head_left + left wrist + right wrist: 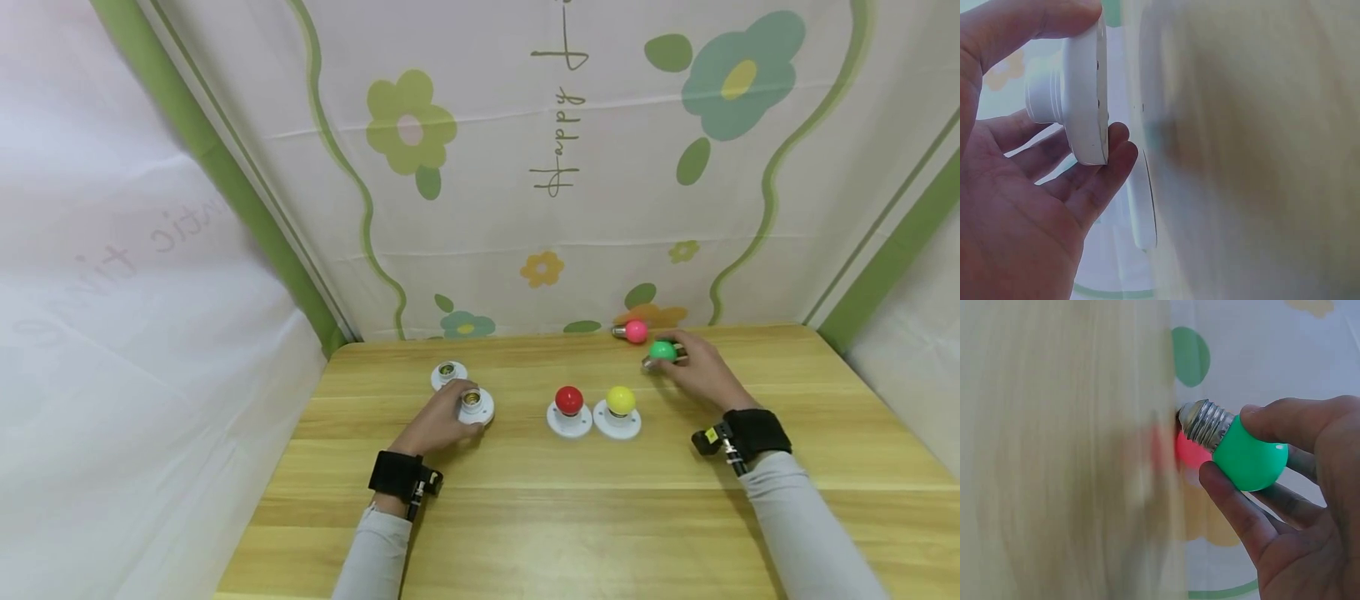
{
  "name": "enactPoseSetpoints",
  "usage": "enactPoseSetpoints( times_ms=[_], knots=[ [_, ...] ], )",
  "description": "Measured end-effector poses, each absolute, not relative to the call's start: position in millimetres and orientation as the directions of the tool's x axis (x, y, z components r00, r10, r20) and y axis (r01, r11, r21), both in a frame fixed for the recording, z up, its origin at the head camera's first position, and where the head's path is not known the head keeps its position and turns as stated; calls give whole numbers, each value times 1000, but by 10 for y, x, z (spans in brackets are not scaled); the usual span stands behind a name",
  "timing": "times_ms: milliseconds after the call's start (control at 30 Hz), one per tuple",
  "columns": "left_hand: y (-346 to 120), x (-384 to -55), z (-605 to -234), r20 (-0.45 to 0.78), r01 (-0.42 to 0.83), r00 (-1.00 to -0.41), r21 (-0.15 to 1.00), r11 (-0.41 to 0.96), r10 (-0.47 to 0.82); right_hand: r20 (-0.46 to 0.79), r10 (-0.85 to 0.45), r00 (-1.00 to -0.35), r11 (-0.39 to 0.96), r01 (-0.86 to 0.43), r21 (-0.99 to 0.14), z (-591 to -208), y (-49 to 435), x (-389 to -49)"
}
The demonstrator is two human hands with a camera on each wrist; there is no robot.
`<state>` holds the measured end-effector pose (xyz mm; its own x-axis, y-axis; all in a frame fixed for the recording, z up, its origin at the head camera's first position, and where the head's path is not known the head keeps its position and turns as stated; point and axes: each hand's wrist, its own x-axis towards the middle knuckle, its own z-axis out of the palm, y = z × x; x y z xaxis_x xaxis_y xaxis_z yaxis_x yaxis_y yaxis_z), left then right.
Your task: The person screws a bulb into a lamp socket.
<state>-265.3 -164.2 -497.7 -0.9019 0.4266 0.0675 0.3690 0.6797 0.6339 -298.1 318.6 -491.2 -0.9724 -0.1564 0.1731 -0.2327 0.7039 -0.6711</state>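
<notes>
My left hand [444, 417] grips a white round lamp socket [484, 407] by its rim. In the left wrist view this socket [1085, 94] is held just off the wooden surface, thumb on one side and fingers on the other. Behind it a second white socket [439, 381] lies on the table. At the right, my right hand [701, 371] pinches a green bulb [662, 351] by its globe. The right wrist view shows the green bulb [1250, 459] with its metal screw base pointing away from the palm. Beyond it lies a pink bulb [637, 332].
Between the hands, a red bulb [569, 400] and a yellow bulb [621, 400] stand upright in white sockets, side by side. The wooden table [510, 508] ends at a flower-printed curtain [480, 217] behind. White fabric [150, 333] hangs at the left.
</notes>
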Motion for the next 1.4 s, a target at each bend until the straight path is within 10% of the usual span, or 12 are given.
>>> enactPoseSetpoints(
  times_ms=[1400],
  knots=[
    [-1216, -2737, -4790, 119, 428, -861, 696, 576, 495, 470, -331, -818, 651, -559, -514, -4457, 2489, -2671]
  ],
)
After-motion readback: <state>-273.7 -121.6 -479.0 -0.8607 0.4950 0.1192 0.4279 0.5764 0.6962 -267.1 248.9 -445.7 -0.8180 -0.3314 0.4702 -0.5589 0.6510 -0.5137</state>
